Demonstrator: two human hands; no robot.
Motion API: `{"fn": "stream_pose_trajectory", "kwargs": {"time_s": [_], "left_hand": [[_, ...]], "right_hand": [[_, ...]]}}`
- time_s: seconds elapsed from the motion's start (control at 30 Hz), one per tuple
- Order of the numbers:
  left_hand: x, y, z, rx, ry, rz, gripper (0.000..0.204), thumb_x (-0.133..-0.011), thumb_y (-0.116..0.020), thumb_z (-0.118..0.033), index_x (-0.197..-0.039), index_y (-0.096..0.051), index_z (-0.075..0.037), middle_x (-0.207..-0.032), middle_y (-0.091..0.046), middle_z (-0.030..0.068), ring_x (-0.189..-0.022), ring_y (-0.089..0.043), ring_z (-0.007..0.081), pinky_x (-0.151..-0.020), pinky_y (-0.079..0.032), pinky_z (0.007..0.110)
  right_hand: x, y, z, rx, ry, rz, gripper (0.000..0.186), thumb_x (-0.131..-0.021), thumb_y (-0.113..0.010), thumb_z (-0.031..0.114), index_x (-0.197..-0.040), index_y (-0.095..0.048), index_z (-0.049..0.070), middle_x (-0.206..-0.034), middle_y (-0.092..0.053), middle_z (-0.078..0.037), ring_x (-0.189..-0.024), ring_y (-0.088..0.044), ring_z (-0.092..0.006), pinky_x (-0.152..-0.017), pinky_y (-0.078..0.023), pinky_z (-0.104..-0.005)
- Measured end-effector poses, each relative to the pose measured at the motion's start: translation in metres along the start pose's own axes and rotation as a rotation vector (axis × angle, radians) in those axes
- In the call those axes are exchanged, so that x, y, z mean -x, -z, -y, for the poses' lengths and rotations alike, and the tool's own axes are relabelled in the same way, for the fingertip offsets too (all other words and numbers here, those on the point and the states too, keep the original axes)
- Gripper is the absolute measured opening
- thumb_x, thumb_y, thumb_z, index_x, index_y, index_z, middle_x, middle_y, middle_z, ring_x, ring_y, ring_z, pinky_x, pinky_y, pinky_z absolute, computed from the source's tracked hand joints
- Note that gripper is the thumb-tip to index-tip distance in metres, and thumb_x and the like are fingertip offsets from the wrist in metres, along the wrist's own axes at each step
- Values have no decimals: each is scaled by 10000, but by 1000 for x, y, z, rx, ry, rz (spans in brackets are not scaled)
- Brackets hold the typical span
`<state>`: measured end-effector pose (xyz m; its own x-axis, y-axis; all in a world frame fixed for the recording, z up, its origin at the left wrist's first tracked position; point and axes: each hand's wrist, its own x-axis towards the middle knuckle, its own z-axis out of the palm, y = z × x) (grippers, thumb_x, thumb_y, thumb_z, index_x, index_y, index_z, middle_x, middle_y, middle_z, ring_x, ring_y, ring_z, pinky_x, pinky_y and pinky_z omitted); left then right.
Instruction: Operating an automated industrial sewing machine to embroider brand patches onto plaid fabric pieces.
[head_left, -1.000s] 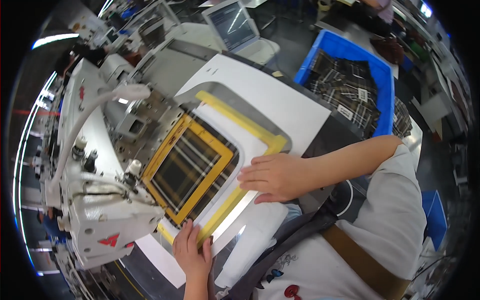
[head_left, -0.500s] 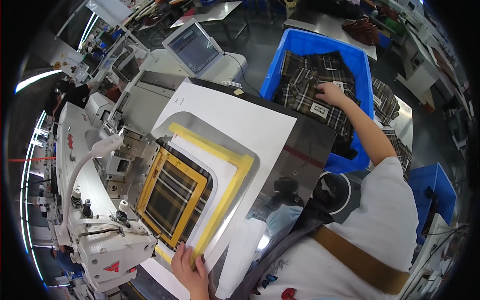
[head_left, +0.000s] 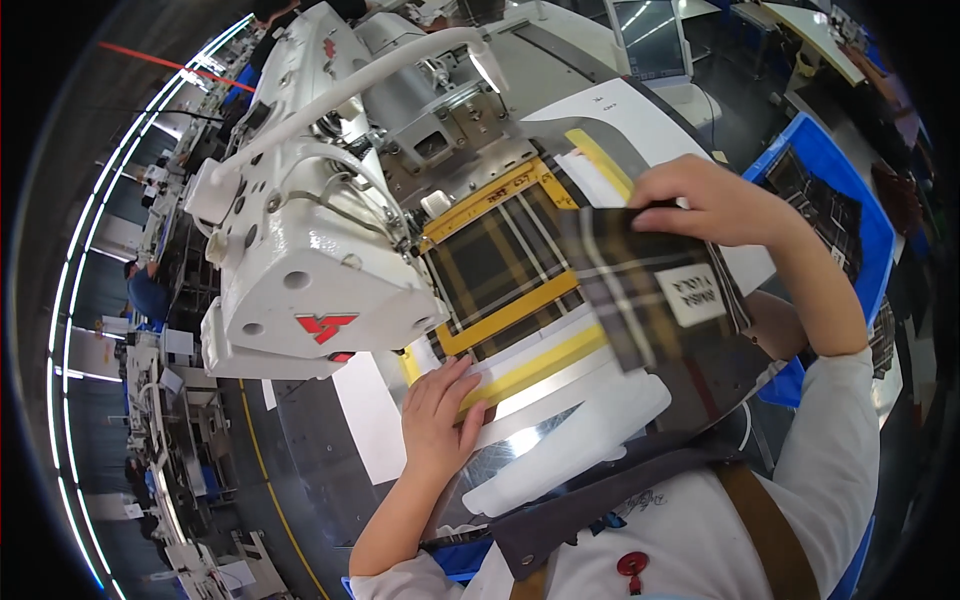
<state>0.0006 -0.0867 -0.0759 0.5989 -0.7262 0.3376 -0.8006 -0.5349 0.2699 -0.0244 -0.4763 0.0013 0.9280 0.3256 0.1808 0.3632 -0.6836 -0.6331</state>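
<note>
My right hand [head_left: 700,200] grips the top edge of a plaid fabric piece [head_left: 630,290] bearing a white label, raised over the right part of the yellow frame [head_left: 505,305]. Inside that frame, more plaid fabric [head_left: 480,260] lies beside the white machine head [head_left: 310,260]. My left hand [head_left: 440,415] rests with fingers apart on the yellow-taped strip [head_left: 530,365] along the near side of the frame.
At the right stands a blue bin [head_left: 875,280] of plaid pieces. A screen unit [head_left: 650,40] sits at the back. White paper [head_left: 365,420] and a white cloth [head_left: 560,445] lie near me. A person [head_left: 145,290] works far left.
My right hand went from the frame to the blue bin, then came back over the frame with a plaid piece. My left hand stayed at the frame's near edge. The view has turned.
</note>
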Motion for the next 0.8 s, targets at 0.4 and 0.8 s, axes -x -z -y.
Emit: {"fn": "stream_pose_trajectory", "kwargs": {"time_s": [0.4,0.8], "left_hand": [[-35,-43,126,267,109,-96,349,-860,-591,-69,-1204,-572,-7,-1169,-599,167,-1139,-553,328,-964,-452,398],[-62,-56,121,164,-17,-104,294,-857,-605,-28,-1150,-587,-21,-1245,-574,117,-1135,-545,250,-1000,-407,352]], "right_hand": [[-179,-122,-20,279,12,63,201,-758,-744,290,-860,-729,117,-828,-703,-87,-825,-677,-269,-712,-532,-387],[-85,-156,11,95,430,51,246,-848,-647,232,-1057,-673,105,-1097,-587,-43,-1064,-535,-216,-965,-402,-376]]}}
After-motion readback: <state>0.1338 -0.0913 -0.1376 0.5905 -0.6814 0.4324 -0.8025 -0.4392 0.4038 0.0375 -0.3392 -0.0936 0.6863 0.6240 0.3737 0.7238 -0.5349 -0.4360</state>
